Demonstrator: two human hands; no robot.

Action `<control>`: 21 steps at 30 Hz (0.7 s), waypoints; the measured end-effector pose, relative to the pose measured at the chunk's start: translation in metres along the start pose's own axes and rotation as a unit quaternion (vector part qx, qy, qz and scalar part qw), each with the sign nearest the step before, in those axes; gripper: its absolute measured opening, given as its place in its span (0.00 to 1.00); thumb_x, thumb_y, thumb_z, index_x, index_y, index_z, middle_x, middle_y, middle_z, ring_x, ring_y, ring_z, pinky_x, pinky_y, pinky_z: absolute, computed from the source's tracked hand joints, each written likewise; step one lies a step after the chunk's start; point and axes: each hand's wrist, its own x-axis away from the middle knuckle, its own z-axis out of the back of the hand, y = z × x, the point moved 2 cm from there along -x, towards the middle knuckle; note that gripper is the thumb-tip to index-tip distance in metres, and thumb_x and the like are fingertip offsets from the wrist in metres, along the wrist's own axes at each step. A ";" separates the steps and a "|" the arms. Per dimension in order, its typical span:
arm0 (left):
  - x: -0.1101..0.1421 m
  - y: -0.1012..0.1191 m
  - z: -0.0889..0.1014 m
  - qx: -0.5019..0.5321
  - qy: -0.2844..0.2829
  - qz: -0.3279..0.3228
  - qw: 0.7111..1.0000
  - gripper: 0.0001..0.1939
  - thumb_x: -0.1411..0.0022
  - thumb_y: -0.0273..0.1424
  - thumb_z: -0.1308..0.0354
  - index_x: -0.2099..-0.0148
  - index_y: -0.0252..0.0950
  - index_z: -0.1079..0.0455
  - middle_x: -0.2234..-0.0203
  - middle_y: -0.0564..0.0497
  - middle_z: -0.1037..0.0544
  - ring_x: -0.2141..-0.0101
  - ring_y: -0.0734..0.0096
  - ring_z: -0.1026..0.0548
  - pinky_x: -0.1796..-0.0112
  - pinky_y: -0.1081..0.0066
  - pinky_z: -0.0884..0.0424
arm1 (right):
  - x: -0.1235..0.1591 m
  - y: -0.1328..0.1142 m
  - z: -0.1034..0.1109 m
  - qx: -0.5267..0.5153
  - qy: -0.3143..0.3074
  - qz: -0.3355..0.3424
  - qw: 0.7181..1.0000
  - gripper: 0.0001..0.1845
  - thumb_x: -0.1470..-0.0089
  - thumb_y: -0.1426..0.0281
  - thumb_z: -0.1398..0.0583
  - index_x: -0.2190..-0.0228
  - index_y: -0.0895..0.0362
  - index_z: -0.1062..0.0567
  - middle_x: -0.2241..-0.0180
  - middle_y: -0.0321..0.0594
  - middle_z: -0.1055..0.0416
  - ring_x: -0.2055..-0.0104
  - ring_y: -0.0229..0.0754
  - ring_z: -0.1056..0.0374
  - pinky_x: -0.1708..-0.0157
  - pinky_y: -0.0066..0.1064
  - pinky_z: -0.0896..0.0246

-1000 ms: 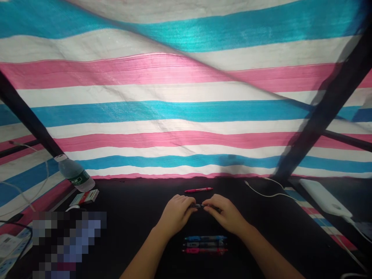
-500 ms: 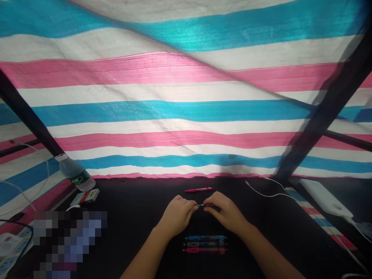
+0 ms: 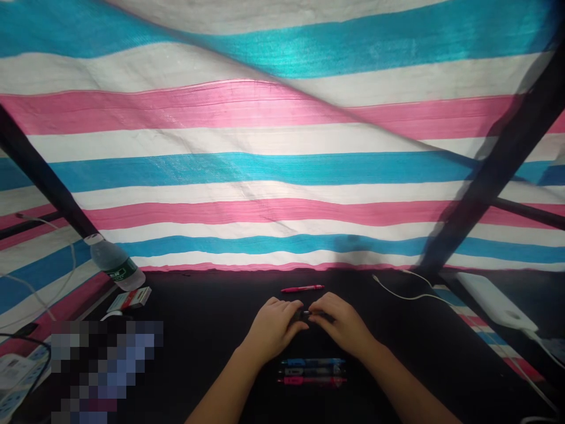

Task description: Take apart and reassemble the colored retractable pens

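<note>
Above the black table, my left hand (image 3: 274,325) and my right hand (image 3: 339,319) meet at a small dark pen (image 3: 305,314). Only a short piece of it, with a pale tip, shows between the fingertips. My right thumb and fingers pinch it from the right. The left fingers curl round its other end, with the thumb stretched out below. Just beyond the hands lies a red pen (image 3: 302,288). Nearer to me, between the forearms, a blue pen (image 3: 312,362), a black pen (image 3: 311,371) and a pink-red pen (image 3: 311,381) lie side by side.
At the left stand a water bottle (image 3: 115,264) and a small box (image 3: 129,300), near a blurred-out patch. A white cable (image 3: 406,296) and a white power bank (image 3: 494,302) lie at the right. Striped sheeting (image 3: 265,171) hangs behind the black table (image 3: 198,330).
My left thumb has moved away from the pen, down and to the right, and the left grip has loosened a little. My right hand stays nearly in place.
</note>
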 end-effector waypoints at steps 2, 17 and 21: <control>0.000 0.002 0.002 0.001 -0.007 -0.003 1.000 0.10 0.27 0.35 0.44 0.48 0.38 0.29 0.61 0.48 0.17 0.63 0.61 0.22 0.57 0.63 0.35 | 0.000 -0.001 0.000 0.003 -0.004 0.004 1.000 0.03 0.38 0.72 0.35 0.62 0.51 0.20 0.65 0.38 0.21 0.61 0.46 0.28 0.60 0.36 0.34; 0.002 0.006 -0.003 0.002 -0.028 0.038 0.999 0.14 0.23 0.28 0.57 0.45 0.38 0.32 0.60 0.50 0.19 0.64 0.64 0.24 0.59 0.65 0.34 | 0.000 0.000 -0.002 0.087 0.030 0.034 0.995 0.04 0.36 0.71 0.35 0.66 0.53 0.22 0.67 0.37 0.21 0.63 0.45 0.26 0.61 0.36 0.41; 0.000 0.007 -0.009 -0.038 -0.040 0.036 0.998 0.12 0.23 0.34 0.53 0.45 0.40 0.31 0.57 0.49 0.20 0.63 0.62 0.24 0.60 0.64 0.34 | 0.000 -0.001 -0.001 0.082 0.026 0.027 0.996 0.03 0.35 0.70 0.36 0.64 0.52 0.21 0.66 0.38 0.20 0.62 0.46 0.26 0.60 0.37 0.39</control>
